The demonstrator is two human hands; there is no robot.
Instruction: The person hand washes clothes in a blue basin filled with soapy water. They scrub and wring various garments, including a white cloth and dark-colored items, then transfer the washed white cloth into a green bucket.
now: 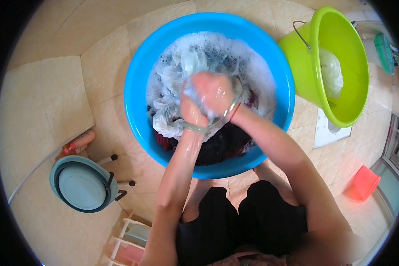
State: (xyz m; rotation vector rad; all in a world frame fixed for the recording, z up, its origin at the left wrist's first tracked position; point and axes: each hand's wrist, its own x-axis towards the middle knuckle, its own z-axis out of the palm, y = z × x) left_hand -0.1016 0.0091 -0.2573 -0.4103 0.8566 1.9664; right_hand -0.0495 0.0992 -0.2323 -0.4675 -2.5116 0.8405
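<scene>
our left hand (191, 111), right hand (216, 92): fingers pinching white cloth (192, 61) | suds (258, 77) right of fingers | we do best rubbing fold against fold, low

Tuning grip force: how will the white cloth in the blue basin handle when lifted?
Likely floppy: the white cloth lies in loose, crumpled folds. Probably heavy for its size, since it looks soaked in the blue basin. Possibly slippery too, given the suds around it.
</scene>
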